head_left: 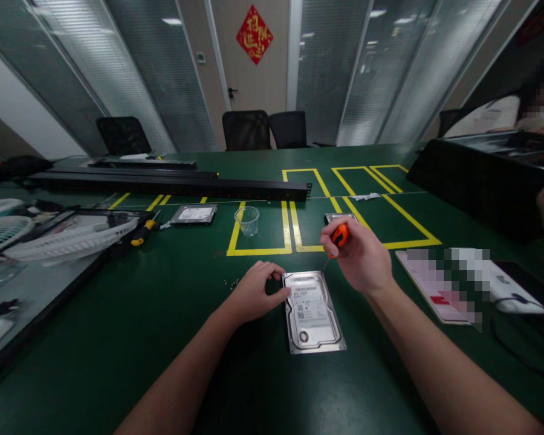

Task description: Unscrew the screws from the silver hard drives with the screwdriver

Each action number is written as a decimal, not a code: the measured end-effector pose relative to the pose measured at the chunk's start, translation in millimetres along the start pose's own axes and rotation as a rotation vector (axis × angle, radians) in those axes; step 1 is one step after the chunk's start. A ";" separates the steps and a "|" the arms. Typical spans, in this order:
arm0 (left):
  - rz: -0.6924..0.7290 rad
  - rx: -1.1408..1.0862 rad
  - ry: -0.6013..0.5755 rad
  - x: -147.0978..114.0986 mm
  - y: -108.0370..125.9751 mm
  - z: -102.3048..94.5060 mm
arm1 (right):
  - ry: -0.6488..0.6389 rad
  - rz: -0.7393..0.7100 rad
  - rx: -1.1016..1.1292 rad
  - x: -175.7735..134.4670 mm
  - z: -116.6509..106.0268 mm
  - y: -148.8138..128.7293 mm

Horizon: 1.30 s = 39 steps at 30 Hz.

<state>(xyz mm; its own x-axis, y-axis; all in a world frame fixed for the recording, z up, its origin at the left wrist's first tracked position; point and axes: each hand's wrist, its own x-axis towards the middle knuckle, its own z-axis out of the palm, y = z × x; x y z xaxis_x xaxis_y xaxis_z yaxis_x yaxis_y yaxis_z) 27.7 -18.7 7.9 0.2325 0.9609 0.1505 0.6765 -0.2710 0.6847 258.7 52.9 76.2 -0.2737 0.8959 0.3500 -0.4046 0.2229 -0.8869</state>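
Observation:
A silver hard drive (312, 314) with a white label lies flat on the green table in front of me. My left hand (257, 289) grips its upper left edge, the thumb resting on the label side and the fingers curled around the corner. In my right hand (361, 257) is a screwdriver (340, 234) with an orange and black handle, the fingers closed around it. Its thin shaft slants down to the drive's upper right corner; whether the tip touches a screw is too small to tell. Several tiny screws (231, 283) lie left of my left hand.
Beyond the drive stand a clear plastic cup (247, 222) and a second hard drive (194, 214); another drive (340, 217) is partly behind my right hand. A yellow and black tool (143, 233) lies left. Long black bars (172, 186) cross the back. A person sits at right near a black case (476, 181).

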 end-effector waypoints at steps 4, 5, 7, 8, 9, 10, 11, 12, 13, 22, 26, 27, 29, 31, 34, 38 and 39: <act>0.001 0.001 -0.006 -0.1 1.0 -0.8 | 0.027 -0.007 -0.012 0.9 -0.3 0.3; 0.000 0.000 -0.006 -0.1 1.2 -0.9 | 0.030 0.000 -0.006 0.7 -0.3 0.7; 0.002 -0.001 -0.002 -0.2 1.2 -0.8 | 0.031 0.013 0.009 0.2 -0.4 1.6; 0.004 -0.001 -0.001 -0.3 1.0 -0.6 | 0.027 0.015 0.017 -0.1 -0.7 2.0; 0.005 -0.002 0.000 -0.3 0.6 -0.4 | 0.021 0.012 0.022 -0.3 -1.0 2.3; 0.005 -0.003 0.002 -0.4 0.3 -0.2 | 0.016 0.005 0.024 -0.3 -1.5 2.5; 0.005 -0.004 0.002 -0.5 -0.2 0.1 | 0.014 -0.003 0.023 -0.3 -2.1 2.5; 0.004 -0.004 0.001 -0.6 -0.6 0.3 | 0.012 -0.007 0.018 -0.2 -2.6 2.5; 0.003 -0.005 0.000 -0.7 -1.0 0.5 | 0.012 -0.009 0.008 0.0 -3.1 2.5; 0.003 -0.008 -0.001 -1.4 0.4 -0.3 | 0.052 0.014 0.056 0.1 -2.7 7.1; 0.001 -0.008 -0.005 -1.2 1.5 -0.4 | 0.017 0.008 0.106 0.2 -1.3 5.6; 0.000 -0.009 -0.007 -1.0 1.5 -0.4 | 0.012 0.011 0.101 0.5 -1.2 5.2; -0.005 -0.009 -0.008 -0.7 0.9 -0.1 | 0.009 0.010 0.084 1.1 -1.3 5.1; -0.003 -0.010 -0.006 -0.6 0.0 0.2 | 0.015 -0.003 0.065 1.7 -1.8 5.7; 0.007 -0.012 -0.005 -0.7 -0.9 0.5 | 0.038 -0.007 0.044 2.3 -2.7 7.2; 0.002 -0.013 -0.007 -0.9 0.2 -0.5 | 0.051 -0.004 0.057 2.3 -2.2 8.7; -0.001 -0.013 -0.009 -0.8 0.7 -0.8 | 0.050 -0.008 0.061 2.2 -1.9 9.0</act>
<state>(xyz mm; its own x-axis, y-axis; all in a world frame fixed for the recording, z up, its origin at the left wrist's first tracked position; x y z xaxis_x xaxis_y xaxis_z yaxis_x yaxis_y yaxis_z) 27.4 -19.7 8.8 0.2380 0.9606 0.1437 0.6679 -0.2693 0.6939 256.1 57.6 68.4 -0.2268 0.9125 0.3404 -0.4596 0.2079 -0.8634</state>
